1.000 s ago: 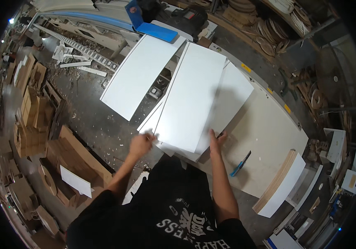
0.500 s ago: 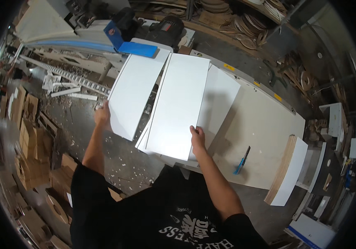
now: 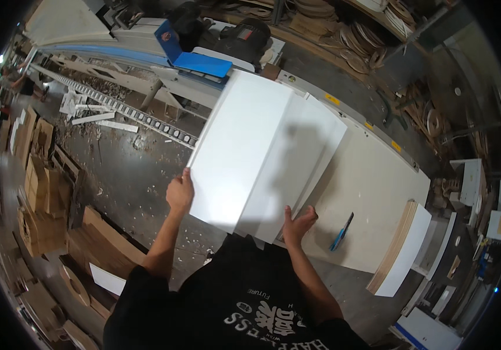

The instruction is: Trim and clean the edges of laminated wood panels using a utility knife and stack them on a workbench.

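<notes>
A woodworking shop — sawdust floor (image 3: 128, 175), stacked offcuts (image 3: 43, 198), saw machine (image 3: 192, 55).

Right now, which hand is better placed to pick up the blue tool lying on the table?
Right. The right hand rests at the near edge of the white panels, close to the blue tool. The left hand holds the top panel's far-left edge, with the panels between.

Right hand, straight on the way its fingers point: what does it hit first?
The right hand points up and away over the stack, so it would likely meet the lower white panel lying there. Depth is unclear; it may already touch its edge.
</notes>
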